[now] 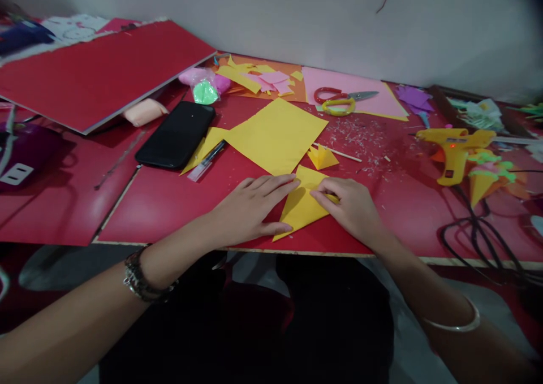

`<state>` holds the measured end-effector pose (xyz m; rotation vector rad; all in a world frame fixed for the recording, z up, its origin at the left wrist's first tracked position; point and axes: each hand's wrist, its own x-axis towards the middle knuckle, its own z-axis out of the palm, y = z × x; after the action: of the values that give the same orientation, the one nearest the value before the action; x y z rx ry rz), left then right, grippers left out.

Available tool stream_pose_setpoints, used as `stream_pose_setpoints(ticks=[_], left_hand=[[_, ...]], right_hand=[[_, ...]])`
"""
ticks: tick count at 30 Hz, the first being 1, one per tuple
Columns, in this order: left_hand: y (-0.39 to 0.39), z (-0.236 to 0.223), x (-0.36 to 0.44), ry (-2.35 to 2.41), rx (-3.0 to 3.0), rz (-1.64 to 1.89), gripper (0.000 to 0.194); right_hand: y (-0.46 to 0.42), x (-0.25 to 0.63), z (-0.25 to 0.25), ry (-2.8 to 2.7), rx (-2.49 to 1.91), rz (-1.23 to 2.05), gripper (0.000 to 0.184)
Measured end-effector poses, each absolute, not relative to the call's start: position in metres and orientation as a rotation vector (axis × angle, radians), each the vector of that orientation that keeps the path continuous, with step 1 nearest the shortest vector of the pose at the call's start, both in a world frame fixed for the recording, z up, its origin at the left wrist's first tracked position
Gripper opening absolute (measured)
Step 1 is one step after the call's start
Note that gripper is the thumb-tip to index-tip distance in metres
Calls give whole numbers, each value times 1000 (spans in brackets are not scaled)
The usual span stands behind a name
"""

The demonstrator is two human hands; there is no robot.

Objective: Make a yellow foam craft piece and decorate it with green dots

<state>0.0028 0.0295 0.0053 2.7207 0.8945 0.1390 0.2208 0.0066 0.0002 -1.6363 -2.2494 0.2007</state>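
Note:
A folded piece of yellow paper [304,203] lies at the front edge of the red table. My left hand [254,206] rests flat on its left side, fingers stretched out. On the right side of the paper, my right hand [350,206] is closed, with curled fingers and the thumb against the paper's edge. Just beyond lies a larger yellow sheet [278,135], unfolded. A small folded yellow paper piece [322,158] sits by a thin white stick [339,152], near my right hand.
Left of the sheets are a black phone [176,135] and a pen [207,160]. Scissors [343,98] lie on pink paper [314,81] at the back. On the right, a yellow glue gun [452,149] with its light on trails a black cable [475,225]. A red board [114,67] leans at left.

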Motion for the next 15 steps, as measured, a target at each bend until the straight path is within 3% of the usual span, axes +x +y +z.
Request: stream_pose_setpoints(ticks=[15], left_hand=[[30, 6, 1, 894, 2715, 105, 77]], right_hand=[[6, 219, -1, -2283, -1689, 105, 24]])
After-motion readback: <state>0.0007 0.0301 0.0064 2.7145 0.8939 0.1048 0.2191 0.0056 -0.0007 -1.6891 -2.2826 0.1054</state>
